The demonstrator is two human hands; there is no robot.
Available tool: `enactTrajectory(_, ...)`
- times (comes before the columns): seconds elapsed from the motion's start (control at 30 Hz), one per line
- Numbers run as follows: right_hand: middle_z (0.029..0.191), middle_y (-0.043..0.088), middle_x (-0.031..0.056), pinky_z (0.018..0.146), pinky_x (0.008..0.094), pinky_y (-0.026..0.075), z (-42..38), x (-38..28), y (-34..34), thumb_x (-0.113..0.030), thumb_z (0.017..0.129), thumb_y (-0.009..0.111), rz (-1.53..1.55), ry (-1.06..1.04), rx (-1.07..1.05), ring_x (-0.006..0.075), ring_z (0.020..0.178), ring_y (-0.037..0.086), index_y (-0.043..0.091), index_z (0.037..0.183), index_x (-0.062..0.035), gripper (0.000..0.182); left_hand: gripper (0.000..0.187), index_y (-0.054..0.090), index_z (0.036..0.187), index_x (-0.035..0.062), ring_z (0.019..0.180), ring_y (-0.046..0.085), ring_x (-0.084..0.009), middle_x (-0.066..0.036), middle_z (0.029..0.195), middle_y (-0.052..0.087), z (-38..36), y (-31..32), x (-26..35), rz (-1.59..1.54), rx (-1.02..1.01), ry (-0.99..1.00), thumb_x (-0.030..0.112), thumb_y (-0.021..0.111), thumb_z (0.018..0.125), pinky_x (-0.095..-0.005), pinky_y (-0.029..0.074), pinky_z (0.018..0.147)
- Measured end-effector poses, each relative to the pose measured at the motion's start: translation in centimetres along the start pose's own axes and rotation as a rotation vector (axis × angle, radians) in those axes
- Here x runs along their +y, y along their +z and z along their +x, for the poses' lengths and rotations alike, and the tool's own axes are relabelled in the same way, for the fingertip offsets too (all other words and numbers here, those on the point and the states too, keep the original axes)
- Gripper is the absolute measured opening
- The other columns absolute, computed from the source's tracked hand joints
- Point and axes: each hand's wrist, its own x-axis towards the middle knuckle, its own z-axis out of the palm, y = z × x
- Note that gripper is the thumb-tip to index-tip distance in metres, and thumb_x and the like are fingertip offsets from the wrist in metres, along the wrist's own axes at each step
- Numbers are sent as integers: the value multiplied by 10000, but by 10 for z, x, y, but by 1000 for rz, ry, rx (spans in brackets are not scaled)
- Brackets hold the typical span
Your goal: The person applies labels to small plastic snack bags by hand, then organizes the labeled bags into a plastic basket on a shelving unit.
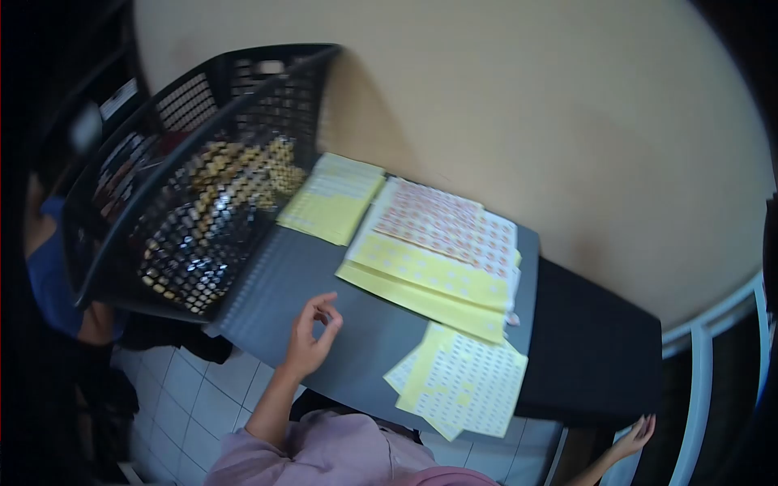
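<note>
My left hand (312,332) hovers over the bare grey tabletop (284,275), fingers loosely curled, thumb and forefinger close together with nothing visible between them. Just right of it lies a fanned pile of yellow and white sticker sheets (466,385) at the table's near edge. Farther back lies a sheet of red dot stickers (446,223) on top of long yellow sticker sheets (429,279). Another yellow stack (332,198) lies beside the basket. My right hand (636,437) hangs off the table's right end, fingers spread and holding nothing.
A black perforated plastic basket (162,202) with yellowish and dark goods inside fills the table's left end. A person in a blue sleeve (49,275) is partly visible behind it. A beige wall (527,105) lies beyond, a white rail (705,356) at right, and white floor tiles (178,389) below.
</note>
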Motion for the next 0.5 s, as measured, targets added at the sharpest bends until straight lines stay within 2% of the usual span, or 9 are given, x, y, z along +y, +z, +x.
enactTrajectory(0.03, 1157, 509, 159, 901, 290, 403, -3, -59, 44, -100, 875, 495, 126, -31, -132, 214, 1077, 491, 472, 1160, 14, 308, 358, 469, 1113, 6, 761, 525, -154, -73, 870, 572, -8, -10, -5, 45, 24, -2, 22, 566, 769, -267, 412, 687)
enactTrajectory(0.07, 1135, 514, 148, 891, 282, 410, -7, -95, 86, -48, 874, 476, 289, -100, -242, 198, 1012, 518, 464, 1133, 35, 272, 286, 517, 1051, 13, 696, 514, -167, -67, 756, 558, -14, -18, -4, 113, 99, 30, 22, 567, 770, -272, 409, 668)
enactTrajectory(0.17, 985, 533, 100, 848, 280, 425, -60, -253, 171, 33, 840, 486, 531, -370, -603, 166, 927, 543, 493, 1031, 32, 192, 256, 542, 1020, 28, 697, 524, -205, -73, 722, 556, -41, -54, -21, 230, 158, -4, 14, 558, 765, -292, 410, 668)
enactTrajectory(0.23, 893, 571, 91, 765, 259, 436, -97, -355, 198, 49, 767, 550, 536, -679, -660, 156, 832, 566, 531, 989, 21, 224, 246, 556, 1006, 38, 701, 532, -239, -85, 756, 562, -56, -86, -33, 344, 114, -31, 9, 540, 763, -318, 407, 690)
enactTrajectory(0.27, 859, 589, 103, 740, 269, 442, -112, -397, 211, 54, 727, 579, 603, -832, -652, 172, 813, 575, 543, 981, 15, 260, 266, 554, 1024, 51, 747, 546, -257, -81, 830, 583, -61, -100, -37, 355, 80, -97, 37, 545, 759, -347, 397, 735)
enactTrajectory(0.3, 861, 594, 107, 730, 271, 444, -126, -443, 220, 56, 714, 585, 720, -915, -684, 177, 808, 578, 548, 986, 11, 279, 266, 554, 1024, 51, 747, 546, -257, -81, 830, 583, -64, -111, -40, 361, 90, -100, 37, 545, 759, -347, 397, 735)
enactTrajectory(0.37, 861, 604, 110, 709, 271, 449, -158, -538, 229, 60, 691, 597, 941, -1082, -716, 183, 793, 586, 555, 1003, 5, 319, 291, 547, 1055, 66, 881, 535, -267, -89, 956, 577, -68, -124, -46, 477, 48, 12, 78, 553, 764, -355, 382, 796)
enactTrajectory(0.43, 833, 613, 88, 703, 267, 458, -193, -624, 227, 38, 683, 618, 1086, -1243, -781, 172, 783, 600, 563, 1024, -36, 353, 346, 517, 1110, 76, 1036, 481, -265, -95, 1052, 555, -70, -131, -55, 559, -87, 110, 138, 561, 773, -372, 367, 850)
enactTrajectory(0.5, 820, 606, 115, 684, 308, 474, -233, -696, 234, -56, 724, 594, 1165, -1417, -910, 229, 779, 609, 555, 995, -45, 274, 414, 489, 1165, 114, 1122, 415, -249, -54, 1205, 479, -73, -132, -63, 668, -211, 164, 276, 549, 789, -398, 305, 916)
